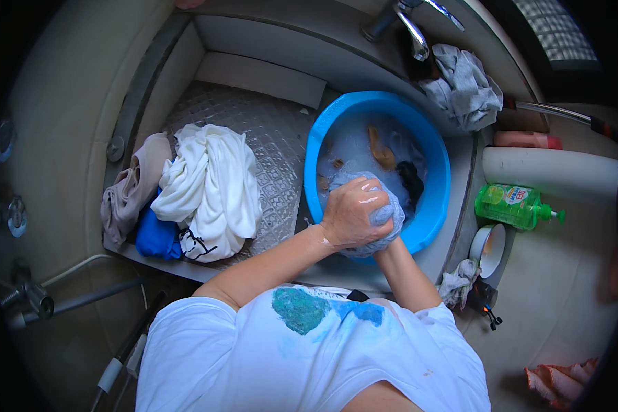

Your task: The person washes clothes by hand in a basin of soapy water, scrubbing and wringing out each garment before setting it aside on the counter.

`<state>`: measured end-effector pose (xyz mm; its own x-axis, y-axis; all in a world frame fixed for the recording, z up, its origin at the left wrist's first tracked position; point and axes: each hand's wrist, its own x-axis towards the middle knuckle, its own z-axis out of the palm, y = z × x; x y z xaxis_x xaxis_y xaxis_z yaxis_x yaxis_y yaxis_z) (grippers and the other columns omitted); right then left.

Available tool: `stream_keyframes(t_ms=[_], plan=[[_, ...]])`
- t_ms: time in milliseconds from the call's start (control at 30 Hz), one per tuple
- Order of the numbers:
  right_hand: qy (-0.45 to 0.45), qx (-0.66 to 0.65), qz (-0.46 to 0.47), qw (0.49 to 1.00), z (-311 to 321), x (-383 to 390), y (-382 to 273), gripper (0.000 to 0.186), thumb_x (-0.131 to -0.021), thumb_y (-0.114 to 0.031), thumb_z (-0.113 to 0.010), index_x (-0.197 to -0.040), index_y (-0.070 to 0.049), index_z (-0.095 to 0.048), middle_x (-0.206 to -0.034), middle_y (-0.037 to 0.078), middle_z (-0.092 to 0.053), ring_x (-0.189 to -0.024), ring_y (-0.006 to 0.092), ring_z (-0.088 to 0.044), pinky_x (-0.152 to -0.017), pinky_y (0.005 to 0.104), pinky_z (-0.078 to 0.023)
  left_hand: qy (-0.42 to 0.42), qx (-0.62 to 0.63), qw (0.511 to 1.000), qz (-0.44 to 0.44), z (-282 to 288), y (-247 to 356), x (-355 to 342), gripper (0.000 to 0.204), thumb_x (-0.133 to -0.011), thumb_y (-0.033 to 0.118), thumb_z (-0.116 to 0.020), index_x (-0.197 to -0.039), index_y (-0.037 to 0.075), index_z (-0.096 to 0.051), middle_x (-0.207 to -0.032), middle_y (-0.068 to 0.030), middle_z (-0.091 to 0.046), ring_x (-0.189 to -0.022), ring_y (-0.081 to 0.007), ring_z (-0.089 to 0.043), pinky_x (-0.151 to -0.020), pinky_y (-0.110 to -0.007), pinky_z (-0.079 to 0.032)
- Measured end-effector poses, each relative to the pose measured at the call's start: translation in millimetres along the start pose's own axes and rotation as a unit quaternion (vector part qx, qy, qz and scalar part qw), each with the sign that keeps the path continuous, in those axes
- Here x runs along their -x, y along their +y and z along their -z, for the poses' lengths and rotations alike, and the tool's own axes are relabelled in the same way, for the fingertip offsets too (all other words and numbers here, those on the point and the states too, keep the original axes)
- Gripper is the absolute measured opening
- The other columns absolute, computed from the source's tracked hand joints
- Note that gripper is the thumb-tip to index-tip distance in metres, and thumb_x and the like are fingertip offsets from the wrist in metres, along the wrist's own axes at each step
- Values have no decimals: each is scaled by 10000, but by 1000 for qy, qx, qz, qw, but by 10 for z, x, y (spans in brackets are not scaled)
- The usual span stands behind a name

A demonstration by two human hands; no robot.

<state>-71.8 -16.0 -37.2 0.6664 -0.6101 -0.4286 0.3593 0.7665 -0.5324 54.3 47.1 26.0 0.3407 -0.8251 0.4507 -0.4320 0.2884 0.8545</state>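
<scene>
Here, the left hand [353, 211] and right hand [385, 250] press together around a cloth [392, 204] above the basin [441, 178], probably so it drains inside. Left of them, clothes [216, 178] lie apart, perhaps avoiding the suds [348, 137].

The cloth [393, 206] I hold is pale grey-blue; my basin [438, 158] is bright blue, its water [350, 137] cloudy white around a tan piece [382, 152] and a black piece [410, 180]. I see a white garment [216, 185] with black line marks, royal-blue fabric [156, 232] and a dusty beige garment [134, 185]. The sink floor [278, 154] carries a grey diamond pattern. My white shirt [254, 357] shows green and blue patches; the bottle [505, 207] is vivid green.
</scene>
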Motion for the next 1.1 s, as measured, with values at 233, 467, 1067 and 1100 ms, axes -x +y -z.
stream_keyframes(t_ms=[233,467,1067,1100], plan=[[10,10,-9,1000,-6,43,78,258,-867,-211,-483,-1077,-64,-502,-1065,76,-555,-978,192,-533,-893,306,-418,-49,-2,999,5,-13,-18,44,194,-542,167,-686,-675,54,-601,-746,-109,-578,-710,-280,-571,-637,-358,-476],[29,78,10,996,-67,18,65,244,-859,-164,-507,-1082,-65,-489,-1075,69,-541,-995,189,-519,-904,295,-404,-14,19,1000,1,-12,-31,26,195,-567,165,-684,-709,58,-604,-770,-121,-586,-757,-299,-576,-676,-374,-473],[20,-6,275,961,-1690,-506,-364,502,-805,-404,-610,-1201,-121,-486,-1206,76,-513,-1126,277,-476,-958,446,-381,51,242,887,389,-124,-307,-5,184,-841,130,-554,-1004,47,-529,-945,-81,-574,-883,-132,-526,-764,-289,-422],[-59,210,263,940,-1719,-586,-151,482,-776,-328,-659,-1171,-106,-495,-1178,76,-523,-1110,262,-484,-934,434,-397,31,238,926,290,-250,-437,188,204,-845,179,-555,-996,43,-537,-913,-91,-569,-857,-166,-536,-736,-309,-427]])
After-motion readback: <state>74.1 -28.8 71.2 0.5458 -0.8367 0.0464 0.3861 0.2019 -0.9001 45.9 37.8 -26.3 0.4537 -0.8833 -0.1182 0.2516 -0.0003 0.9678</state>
